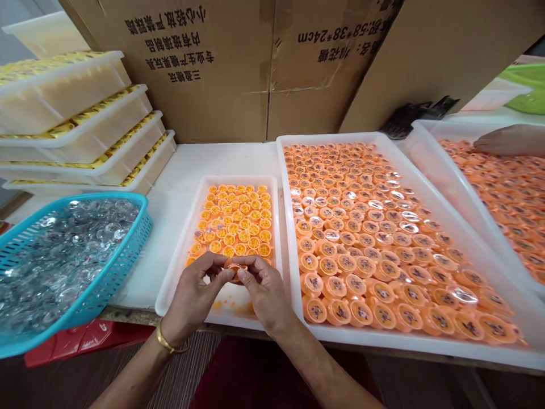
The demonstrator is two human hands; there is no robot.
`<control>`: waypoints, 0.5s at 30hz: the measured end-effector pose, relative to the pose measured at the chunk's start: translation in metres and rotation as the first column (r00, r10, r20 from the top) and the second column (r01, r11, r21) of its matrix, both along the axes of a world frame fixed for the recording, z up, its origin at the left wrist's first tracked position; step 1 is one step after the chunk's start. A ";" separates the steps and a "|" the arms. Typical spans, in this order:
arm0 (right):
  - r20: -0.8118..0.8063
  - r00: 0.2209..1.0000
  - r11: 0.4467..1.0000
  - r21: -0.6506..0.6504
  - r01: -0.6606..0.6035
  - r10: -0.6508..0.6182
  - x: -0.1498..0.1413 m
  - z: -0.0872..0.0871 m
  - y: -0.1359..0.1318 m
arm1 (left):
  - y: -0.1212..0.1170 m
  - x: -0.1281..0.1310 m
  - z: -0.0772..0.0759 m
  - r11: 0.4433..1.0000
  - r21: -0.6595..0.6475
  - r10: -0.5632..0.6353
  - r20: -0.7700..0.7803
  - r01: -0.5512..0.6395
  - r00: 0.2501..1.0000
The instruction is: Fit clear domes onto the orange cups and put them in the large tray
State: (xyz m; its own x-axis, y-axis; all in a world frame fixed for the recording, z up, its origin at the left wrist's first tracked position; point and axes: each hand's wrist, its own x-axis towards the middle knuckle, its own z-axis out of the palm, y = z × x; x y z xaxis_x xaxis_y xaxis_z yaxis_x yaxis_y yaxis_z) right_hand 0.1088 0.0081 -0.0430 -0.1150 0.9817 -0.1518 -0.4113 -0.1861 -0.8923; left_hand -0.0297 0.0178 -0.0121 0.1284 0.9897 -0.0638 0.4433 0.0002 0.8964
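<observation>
1 cup (236,269) — btwn L hand (196,288) & R hand (269,292) — widest crosswise, facing unclear.

Between our fingers (259,264) we have an orange cup (235,268); just beyond them, yellow-filled orange cups (254,242); to their right, dark-printed orange cups (356,285); to their left, a turquoise, slot-patterned basket (135,241).

The far cardboard box (221,113) reads, upside down: at left, "小心轻放 严禁踩踏", "内有玻璃制品" and "专业生产糖果玩具"; farther right, "积:58*38*24cm", other characters there being hard to make out.
</observation>
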 end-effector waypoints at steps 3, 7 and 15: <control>0.001 0.998 0.997 -0.048 0.062 -0.062 0.000 0.000 0.000 | -0.002 0.007 -0.006 0.995 0.086 0.064 -0.081 -0.057 0.995; -0.020 0.996 0.993 -0.083 0.081 -0.083 -0.002 0.002 0.001 | 0.000 0.009 -0.009 0.990 -0.121 0.086 0.104 -0.074 0.991; -0.126 0.992 0.996 -0.087 -0.010 -0.001 -0.001 0.001 0.001 | 0.005 0.007 0.003 0.980 -0.172 0.123 0.147 -0.097 0.981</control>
